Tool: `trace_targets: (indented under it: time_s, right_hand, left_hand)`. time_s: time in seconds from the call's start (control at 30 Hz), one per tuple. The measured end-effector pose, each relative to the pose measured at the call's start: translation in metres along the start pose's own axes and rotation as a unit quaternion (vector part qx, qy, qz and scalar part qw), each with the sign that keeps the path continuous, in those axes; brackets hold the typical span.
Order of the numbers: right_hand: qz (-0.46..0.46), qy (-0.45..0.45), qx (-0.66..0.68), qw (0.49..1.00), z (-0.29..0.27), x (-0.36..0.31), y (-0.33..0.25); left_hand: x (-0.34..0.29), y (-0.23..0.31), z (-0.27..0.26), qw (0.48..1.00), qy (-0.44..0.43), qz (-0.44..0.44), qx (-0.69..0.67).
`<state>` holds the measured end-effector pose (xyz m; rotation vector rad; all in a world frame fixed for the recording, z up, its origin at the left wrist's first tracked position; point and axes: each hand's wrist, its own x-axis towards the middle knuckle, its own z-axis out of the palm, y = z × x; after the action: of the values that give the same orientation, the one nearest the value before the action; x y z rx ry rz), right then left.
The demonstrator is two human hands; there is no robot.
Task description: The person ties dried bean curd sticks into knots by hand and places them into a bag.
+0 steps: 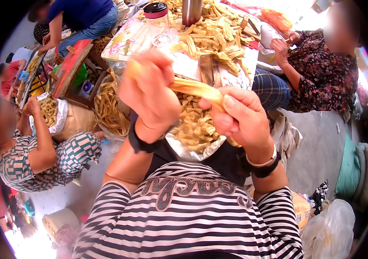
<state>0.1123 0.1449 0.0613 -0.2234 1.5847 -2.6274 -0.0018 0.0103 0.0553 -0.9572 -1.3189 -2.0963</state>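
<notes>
Right hand (244, 113) pinches a yellow strip (197, 88), blurred left hand (153, 93) closed round its other portion, both above the white bag (192, 156) of yellow pieces (195, 129), presumably to keep the strip taut.

This looks like a small, informal workshop where several people do hand work side by side. A table (115, 54) with a flower-printed top carries a big heap of yellowish strips (218, 32), and an open white bag (62, 111) of short, lumpy pieces stands near a co-worker in checked clothes (39, 162). Another person in a dark floral top (322, 77) sits at the right, and someone in a blue top (87, 15) leans forward farther back. A bottle (160, 28) (dark-lidded) shares the table. The floor (318, 134) is plain grey.
</notes>
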Motion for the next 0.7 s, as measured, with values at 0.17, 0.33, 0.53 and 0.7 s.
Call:
trace_targets:
  time_s: [0.17, 0.33, 0.53, 0.7]
  right_hand:
    - [-0.198, 0.151, -0.395, 0.884, 0.007, 0.011, 0.06]
    - [-0.104, 0.234, -0.385, 0.887, -0.011, 0.009, 0.085]
    - [0.141, 0.188, 0.186, 0.954, -0.019, 0.001, 0.081]
    - [0.254, 0.063, 0.262, 0.929, -0.047, -0.005, 0.085]
  left_hand:
    - [-0.052, 0.001, -0.007, 0.965, -0.209, -0.129, 0.093]
    - [-0.063, -0.009, -0.023, 0.836, -0.259, -0.482, -0.043]
    - [-0.069, -0.011, -0.015, 0.889, -0.317, -0.172, 0.282]
    - [-0.066, -0.012, -0.02, 0.897, -0.365, -0.113, 0.22]
